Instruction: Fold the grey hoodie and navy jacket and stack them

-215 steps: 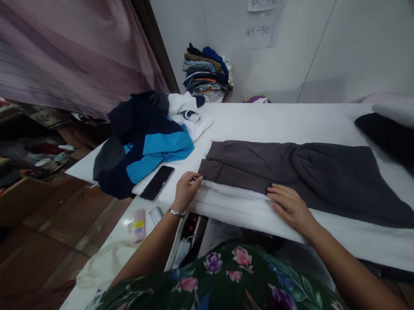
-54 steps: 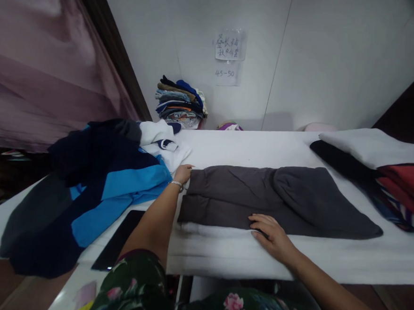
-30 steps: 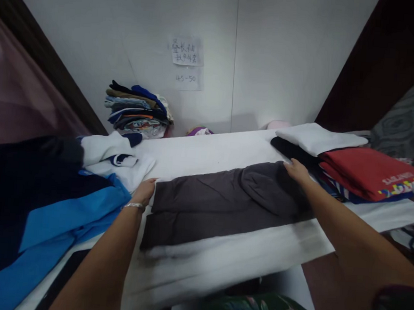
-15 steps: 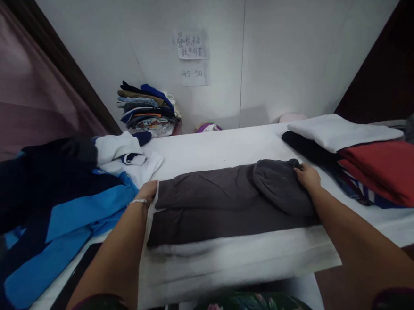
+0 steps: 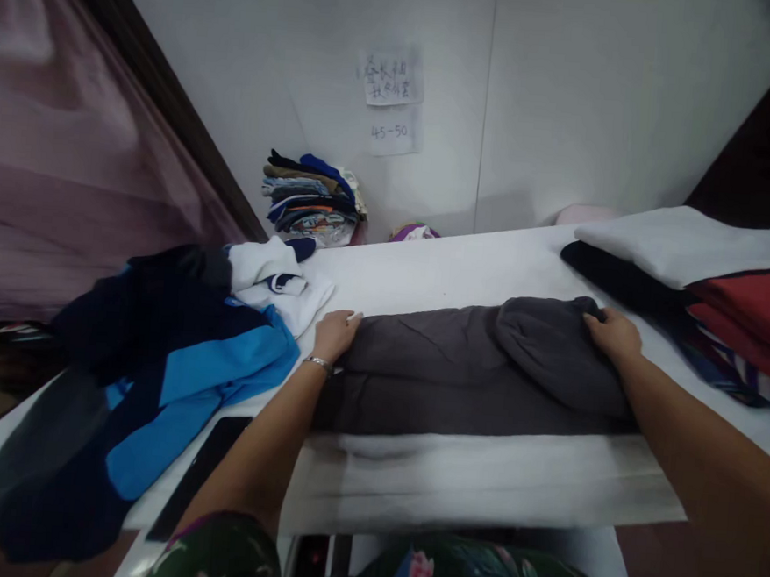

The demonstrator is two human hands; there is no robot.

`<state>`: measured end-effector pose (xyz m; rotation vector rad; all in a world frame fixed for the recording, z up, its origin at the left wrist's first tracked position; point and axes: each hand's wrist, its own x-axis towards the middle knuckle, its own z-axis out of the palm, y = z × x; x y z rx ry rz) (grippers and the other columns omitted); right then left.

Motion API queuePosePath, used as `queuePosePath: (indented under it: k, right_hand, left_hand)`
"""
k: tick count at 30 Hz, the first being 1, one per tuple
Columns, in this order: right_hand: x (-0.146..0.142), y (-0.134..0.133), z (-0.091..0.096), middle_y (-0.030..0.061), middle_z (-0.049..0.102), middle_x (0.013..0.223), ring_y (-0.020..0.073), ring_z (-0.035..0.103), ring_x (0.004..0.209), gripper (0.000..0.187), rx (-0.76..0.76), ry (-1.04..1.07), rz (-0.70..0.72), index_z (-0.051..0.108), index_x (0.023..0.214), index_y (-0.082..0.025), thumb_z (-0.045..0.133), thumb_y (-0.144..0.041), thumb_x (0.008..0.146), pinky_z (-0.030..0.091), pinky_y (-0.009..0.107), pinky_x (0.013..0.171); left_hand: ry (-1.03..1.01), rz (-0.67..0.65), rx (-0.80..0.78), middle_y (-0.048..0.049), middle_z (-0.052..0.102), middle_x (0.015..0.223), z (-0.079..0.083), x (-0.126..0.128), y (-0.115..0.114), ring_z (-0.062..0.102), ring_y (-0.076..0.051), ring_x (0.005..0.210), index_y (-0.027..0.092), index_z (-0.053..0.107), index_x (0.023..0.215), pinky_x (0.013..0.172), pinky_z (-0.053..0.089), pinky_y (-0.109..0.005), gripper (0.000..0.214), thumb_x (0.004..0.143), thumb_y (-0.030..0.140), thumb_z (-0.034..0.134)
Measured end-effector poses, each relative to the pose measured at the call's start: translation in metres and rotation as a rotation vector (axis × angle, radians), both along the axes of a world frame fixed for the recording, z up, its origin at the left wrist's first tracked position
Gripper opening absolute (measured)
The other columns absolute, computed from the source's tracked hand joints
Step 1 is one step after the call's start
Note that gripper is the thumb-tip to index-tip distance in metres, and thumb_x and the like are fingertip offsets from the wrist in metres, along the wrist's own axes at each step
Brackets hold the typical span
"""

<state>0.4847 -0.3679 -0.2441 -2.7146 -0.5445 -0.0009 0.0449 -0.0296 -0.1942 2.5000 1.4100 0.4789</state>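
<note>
A dark grey hooded jacket (image 5: 419, 370), folded into a long strip, lies across the white table in front of me. Its hood (image 5: 543, 348) rests at the right end. At the left end, my left hand (image 5: 337, 333), with a silver bracelet at the wrist, is closed on the jacket's edge; some fingertips are hidden. The tip of the hood is pinched between the fingers of my right hand (image 5: 615, 337).
Loose navy and bright blue clothes (image 5: 187, 371) heap on the left beside white garments (image 5: 280, 286). Folded clothes, including a red one (image 5: 758, 319), are stacked at right. Another stack (image 5: 315, 200) stands by the wall. A black flat object (image 5: 200, 478) lies near my left forearm.
My view has shifted left, so things appear farther right. My left hand has moved from below the corner up along the jacket's left end. The jacket's lower edge lies straighter.
</note>
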Motion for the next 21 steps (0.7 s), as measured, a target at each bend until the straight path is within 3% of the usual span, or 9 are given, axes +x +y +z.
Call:
queuePosePath:
  k: [3,6,9,13,17,21]
  right_hand:
    - [0.0,0.001,0.002,0.0193,0.065,0.113,0.0281,0.058,0.102,0.045,-0.02,0.058,-0.037,0.061,0.117,-0.015,0.045,-0.047,0.088,0.037,0.033,0.067]
    - [-0.002,0.001,0.004,0.0198,0.064,0.115,0.0286,0.057,0.104,0.046,-0.025,0.068,-0.033,0.061,0.118,-0.015,0.045,-0.047,0.089,0.036,0.033,0.068]
    - [-0.004,0.002,0.006,0.0198,0.063,0.117,0.0291,0.057,0.105,0.046,-0.031,0.077,-0.042,0.061,0.118,-0.015,0.044,-0.047,0.089,0.036,0.033,0.068]
    - [-0.004,0.001,0.007,0.0188,0.064,0.117,0.0291,0.057,0.105,0.046,-0.033,0.082,-0.041,0.06,0.119,-0.017,0.043,-0.047,0.089,0.036,0.033,0.068]
    - [-0.004,0.001,0.007,0.0179,0.064,0.116,0.0283,0.058,0.104,0.046,-0.051,0.073,-0.029,0.061,0.117,-0.017,0.042,-0.048,0.089,0.037,0.032,0.069]
    - [-0.004,0.001,0.006,0.0174,0.064,0.116,0.0276,0.058,0.105,0.045,-0.057,0.068,-0.017,0.061,0.115,-0.016,0.042,-0.048,0.089,0.04,0.032,0.072]
  left_hand:
    - [0.215,-0.111,0.123,-0.0112,0.068,0.109,-0.001,0.01,-0.015,0.055,-0.028,0.111,0.019,0.068,0.101,0.096,0.037,-0.042,0.038,0.086,0.048,0.048]
    - [0.219,-0.154,0.16,-0.0106,0.068,0.103,0.001,0.015,-0.022,0.055,-0.027,0.107,0.018,0.067,0.09,0.096,0.036,-0.041,0.025,0.083,0.039,0.056]
    - [0.044,-0.125,0.003,-0.0056,0.067,0.088,0.01,0.012,-0.02,0.06,-0.021,0.089,0.018,0.062,0.087,0.08,0.043,-0.032,0.017,0.08,0.034,0.058]
    - [-0.168,-0.109,-0.205,-0.0005,0.064,0.075,0.021,0.003,-0.009,0.058,-0.016,0.072,0.018,0.059,0.084,0.062,0.041,-0.026,0.027,0.083,0.044,0.052]
    - [0.106,-0.024,-0.197,-0.0047,0.067,0.079,0.008,0.001,-0.005,0.06,-0.02,0.079,0.019,0.06,0.073,0.064,0.04,-0.027,0.03,0.08,0.048,0.056]
    - [0.24,0.06,-0.098,-0.0077,0.07,0.09,-0.009,0.004,-0.01,0.062,-0.026,0.09,0.022,0.062,0.082,0.067,0.042,-0.03,0.035,0.083,0.055,0.05]
